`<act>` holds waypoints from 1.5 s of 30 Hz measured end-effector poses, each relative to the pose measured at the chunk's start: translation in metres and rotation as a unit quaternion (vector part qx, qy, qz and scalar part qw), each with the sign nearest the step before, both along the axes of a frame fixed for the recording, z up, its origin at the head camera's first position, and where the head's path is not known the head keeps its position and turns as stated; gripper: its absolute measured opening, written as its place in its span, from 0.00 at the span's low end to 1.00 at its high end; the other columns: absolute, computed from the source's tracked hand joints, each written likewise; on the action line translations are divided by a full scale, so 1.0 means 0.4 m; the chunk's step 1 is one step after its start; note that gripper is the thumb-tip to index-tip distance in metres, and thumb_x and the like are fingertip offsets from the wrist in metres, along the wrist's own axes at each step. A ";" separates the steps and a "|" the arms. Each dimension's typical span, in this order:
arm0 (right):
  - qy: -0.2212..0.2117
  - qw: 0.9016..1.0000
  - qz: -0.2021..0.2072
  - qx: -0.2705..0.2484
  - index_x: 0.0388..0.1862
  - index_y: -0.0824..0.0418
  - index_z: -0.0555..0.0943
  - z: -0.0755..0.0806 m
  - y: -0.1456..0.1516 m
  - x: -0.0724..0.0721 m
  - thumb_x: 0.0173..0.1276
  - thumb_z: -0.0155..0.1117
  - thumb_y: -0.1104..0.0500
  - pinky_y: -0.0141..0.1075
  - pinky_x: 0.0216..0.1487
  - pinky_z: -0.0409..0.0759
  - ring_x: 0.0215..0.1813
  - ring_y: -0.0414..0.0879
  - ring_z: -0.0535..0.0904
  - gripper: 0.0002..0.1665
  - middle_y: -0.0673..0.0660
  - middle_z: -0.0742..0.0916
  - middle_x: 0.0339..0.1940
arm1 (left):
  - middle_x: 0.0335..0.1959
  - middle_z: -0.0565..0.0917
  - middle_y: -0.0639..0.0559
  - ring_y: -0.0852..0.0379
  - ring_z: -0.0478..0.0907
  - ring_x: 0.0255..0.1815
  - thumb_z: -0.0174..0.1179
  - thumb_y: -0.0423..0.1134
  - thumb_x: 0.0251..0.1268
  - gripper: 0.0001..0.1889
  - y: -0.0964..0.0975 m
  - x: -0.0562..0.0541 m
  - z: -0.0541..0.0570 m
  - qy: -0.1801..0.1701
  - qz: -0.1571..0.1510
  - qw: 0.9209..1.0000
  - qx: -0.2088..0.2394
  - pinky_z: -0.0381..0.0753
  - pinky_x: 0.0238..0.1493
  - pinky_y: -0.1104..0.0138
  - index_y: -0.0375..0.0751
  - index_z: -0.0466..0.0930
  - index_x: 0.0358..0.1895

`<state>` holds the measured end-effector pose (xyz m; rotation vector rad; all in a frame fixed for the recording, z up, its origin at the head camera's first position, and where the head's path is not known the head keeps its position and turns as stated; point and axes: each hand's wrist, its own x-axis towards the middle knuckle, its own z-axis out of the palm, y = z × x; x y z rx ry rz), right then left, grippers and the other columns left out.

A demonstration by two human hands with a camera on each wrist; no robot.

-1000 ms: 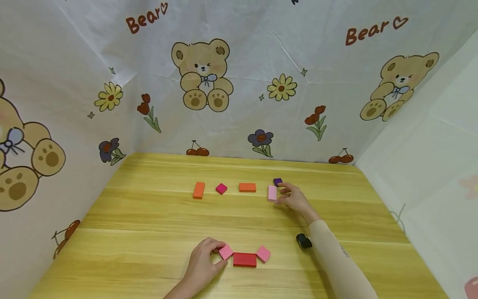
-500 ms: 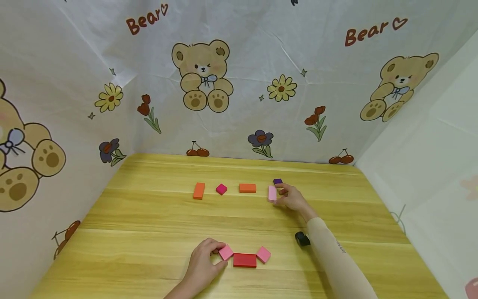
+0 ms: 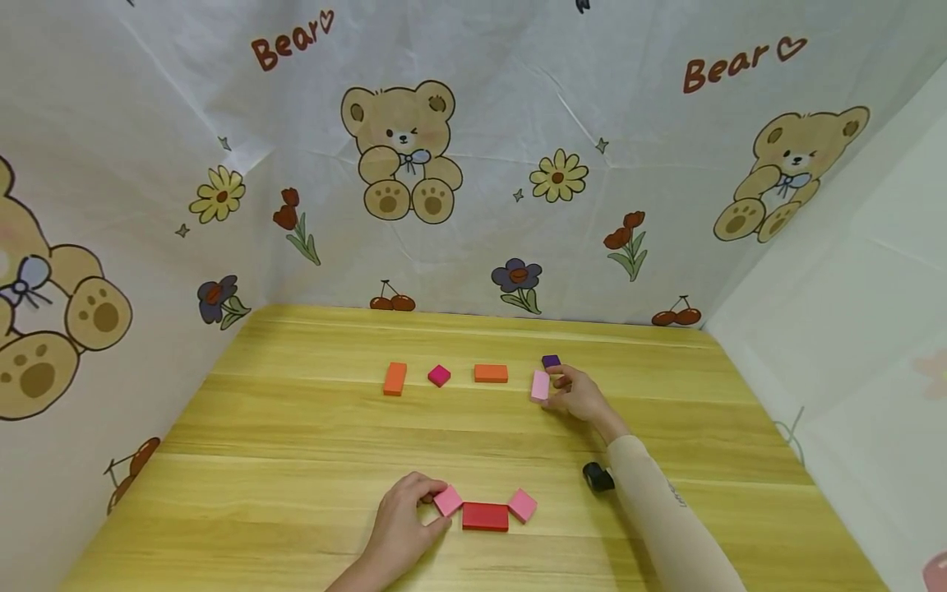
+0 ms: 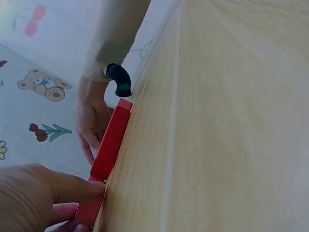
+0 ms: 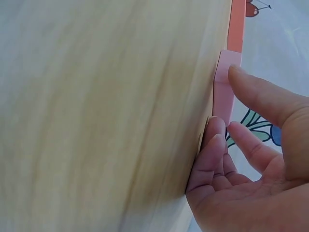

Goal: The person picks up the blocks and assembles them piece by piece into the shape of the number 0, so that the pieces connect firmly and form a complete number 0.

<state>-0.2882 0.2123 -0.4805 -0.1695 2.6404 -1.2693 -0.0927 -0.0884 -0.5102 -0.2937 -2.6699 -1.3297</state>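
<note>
My left hand (image 3: 403,522) pinches a pink square block (image 3: 447,501) between its thumb and fingers, near the front of the wooden table. That block's corner meets the left end of a red rectangular block (image 3: 485,516). At the red block's other end lies a second pink square block (image 3: 522,506), turned cornerwise. Farther back, my right hand (image 3: 583,396) grips a light pink rectangular block (image 3: 540,386) by its two ends; in the right wrist view the thumb lies on one end of this light pink block (image 5: 224,89). A small purple block (image 3: 551,361) sits just behind it, partly hidden by the fingers.
Left of the right hand, a back row holds an orange block (image 3: 491,374), a magenta square block (image 3: 440,376) and a tilted orange block (image 3: 395,379). A black device (image 3: 598,477) shows beside the right sleeve. Bear-print cloth (image 3: 473,247) borders the table's far edge.
The light pink block has turned very slightly in my right hand, and the right forearm has shifted a little to the left. My left hand and the front blocks have stayed put.
</note>
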 end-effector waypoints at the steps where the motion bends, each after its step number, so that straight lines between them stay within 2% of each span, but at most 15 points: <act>1: 0.000 1.000 -0.001 -0.001 0.65 0.69 0.70 0.000 -0.001 0.000 0.56 0.73 0.68 0.34 0.40 0.76 0.45 0.54 0.78 0.37 0.67 0.78 0.49 | 0.36 0.82 0.60 0.65 0.76 0.37 0.77 0.30 0.41 0.20 0.000 0.000 0.000 -0.001 0.000 1.000 0.001 0.76 0.39 0.71 0.40 0.85 0.42; 5: 0.008 1.000 0.003 0.007 0.66 0.71 0.70 -0.002 -0.001 0.001 0.56 0.73 0.67 0.36 0.42 0.77 0.46 0.56 0.78 0.38 0.68 0.79 0.50 | 0.36 0.82 0.61 0.65 0.76 0.37 0.77 0.31 0.41 0.19 0.000 0.001 0.001 -0.003 0.002 1.000 0.002 0.75 0.39 0.71 0.40 0.85 0.42; 13: 0.025 0.999 -0.009 0.018 0.62 0.70 0.73 -0.009 0.002 0.003 0.55 0.75 0.66 0.39 0.46 0.80 0.46 0.53 0.79 0.35 0.67 0.81 0.49 | 0.36 0.81 0.61 0.66 0.75 0.37 0.77 0.31 0.41 0.19 0.001 0.001 0.001 0.002 0.003 1.000 0.000 0.75 0.38 0.71 0.41 0.85 0.42; 20: 0.040 0.999 -0.014 -0.005 0.61 0.69 0.75 -0.014 0.009 0.013 0.53 0.76 0.67 0.38 0.47 0.81 0.47 0.55 0.81 0.35 0.66 0.82 0.48 | 0.36 0.81 0.61 0.66 0.75 0.37 0.77 0.31 0.40 0.19 0.001 0.001 0.001 0.005 0.002 1.000 0.001 0.75 0.38 0.71 0.41 0.85 0.42; 26: 0.052 0.998 -0.020 -0.009 0.63 0.71 0.72 -0.011 0.014 0.025 0.55 0.74 0.67 0.46 0.52 0.82 0.52 0.59 0.82 0.36 0.69 0.82 0.52 | 0.36 0.81 0.61 0.66 0.75 0.36 0.77 0.30 0.40 0.20 0.001 0.001 -0.002 0.004 0.004 1.000 0.001 0.76 0.38 0.72 0.41 0.85 0.42; 31: 0.048 0.998 -0.016 -0.028 0.65 0.70 0.71 -0.006 0.016 0.043 0.56 0.73 0.69 0.47 0.55 0.82 0.53 0.61 0.82 0.37 0.70 0.81 0.53 | 0.36 0.81 0.61 0.66 0.75 0.37 0.77 0.30 0.40 0.20 0.001 0.000 -0.003 0.002 0.004 1.000 -0.001 0.76 0.38 0.72 0.41 0.85 0.42; 45: 0.026 0.998 -0.009 -0.059 0.66 0.68 0.70 0.017 0.017 0.119 0.58 0.72 0.68 0.40 0.50 0.84 0.52 0.58 0.83 0.36 0.69 0.81 0.55 | 0.36 0.82 0.60 0.65 0.75 0.37 0.77 0.31 0.40 0.20 0.002 0.000 -0.002 0.003 0.004 1.000 -0.002 0.75 0.39 0.71 0.41 0.86 0.42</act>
